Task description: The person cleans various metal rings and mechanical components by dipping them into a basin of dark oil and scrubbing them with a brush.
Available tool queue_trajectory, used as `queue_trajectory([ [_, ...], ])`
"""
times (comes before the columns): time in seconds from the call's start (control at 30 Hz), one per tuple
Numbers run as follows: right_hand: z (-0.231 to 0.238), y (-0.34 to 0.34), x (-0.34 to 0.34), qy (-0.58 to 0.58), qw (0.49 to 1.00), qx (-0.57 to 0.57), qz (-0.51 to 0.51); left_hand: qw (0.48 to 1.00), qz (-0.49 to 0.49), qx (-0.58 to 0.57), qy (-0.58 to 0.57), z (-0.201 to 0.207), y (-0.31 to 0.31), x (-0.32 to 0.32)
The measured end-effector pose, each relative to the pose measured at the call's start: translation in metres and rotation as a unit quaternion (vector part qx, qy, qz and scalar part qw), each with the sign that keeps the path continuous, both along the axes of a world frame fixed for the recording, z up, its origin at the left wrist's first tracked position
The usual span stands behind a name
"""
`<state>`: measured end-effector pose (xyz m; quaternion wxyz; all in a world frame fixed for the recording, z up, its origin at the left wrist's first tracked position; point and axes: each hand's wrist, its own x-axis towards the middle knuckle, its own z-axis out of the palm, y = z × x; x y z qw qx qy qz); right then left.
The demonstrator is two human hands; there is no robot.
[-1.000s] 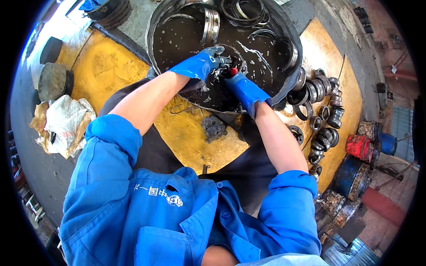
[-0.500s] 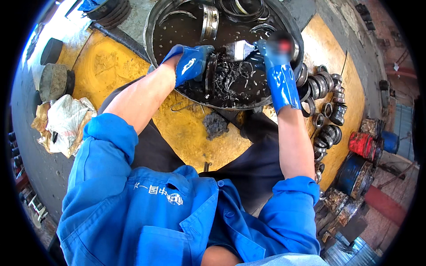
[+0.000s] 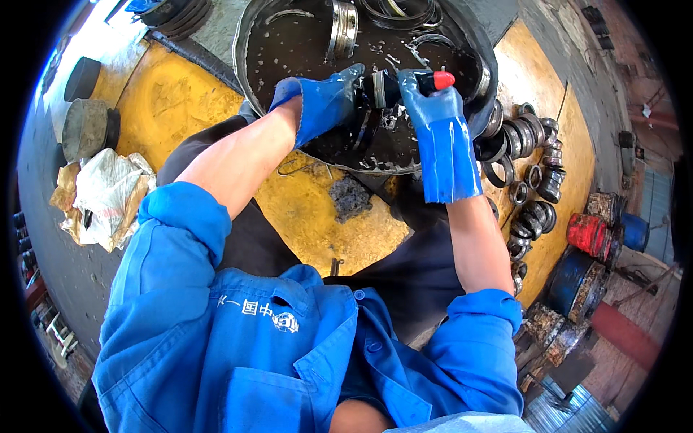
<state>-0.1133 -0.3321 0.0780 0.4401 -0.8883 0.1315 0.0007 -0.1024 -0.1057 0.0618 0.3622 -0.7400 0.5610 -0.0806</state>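
Note:
A round pan (image 3: 241, 61) of dark, oily liquid sits in front of me. My right hand (image 3: 434, 108), in a blue rubber glove, is closed round a brush (image 3: 380, 88) with a red-tipped handle; its metal band points left, toward my other hand. Also gloved in blue, my left hand (image 3: 321, 105) reaches over the pan's near side, its fingers curled at a dark, wet metal ring (image 3: 366, 128) standing on edge. The glove hides part of that grip. Farther back in the liquid lie a wide shiny ring (image 3: 343, 30) and several thinner rings (image 3: 401, 16).
Many metal rings (image 3: 530, 133) are lined up on the yellow board right of the pan. A dark clump (image 3: 350, 198) lies between my legs. Crumpled white bags (image 3: 108, 187) and round blocks (image 3: 85, 130) stand left. Red and blue parts (image 3: 588, 232) sit far right.
The brush has swung and come nearer my left hand, its red handle end now plain to see. My left hand and the ring have shifted slightly right.

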Motion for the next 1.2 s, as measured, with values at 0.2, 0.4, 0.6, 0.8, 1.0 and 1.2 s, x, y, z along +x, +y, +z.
queue_trajectory([
  [0.2, -0.011, 0.005, -0.026, -0.053, 0.996, 0.068, 0.016, 0.991, 0.087, 0.073, 0.065, -0.011, 0.002, 0.003],
  [0.4, -0.015, 0.004, -0.047, -0.104, 0.989, 0.067, 0.087, 0.992, 0.013, 0.123, -0.033, -0.021, -0.002, 0.006],
  [0.6, 0.005, 0.013, -0.068, -0.143, 0.973, 0.020, 0.178, 0.998, 0.052, 0.047, -0.004, -0.029, 0.002, 0.013],
  [0.8, 0.017, 0.007, -0.074, -0.066, 0.947, -0.022, 0.314, 0.974, 0.135, -0.131, 0.124, -0.056, 0.000, 0.025],
  [1.0, 0.007, 0.002, -0.051, -0.048, 0.961, 0.028, 0.270, 0.913, 0.172, -0.274, 0.249, -0.089, -0.020, 0.048],
  [1.2, 0.004, -0.007, 0.002, -0.020, 0.986, 0.018, 0.162, 0.892, 0.159, -0.307, 0.292, -0.103, -0.039, 0.063],
])
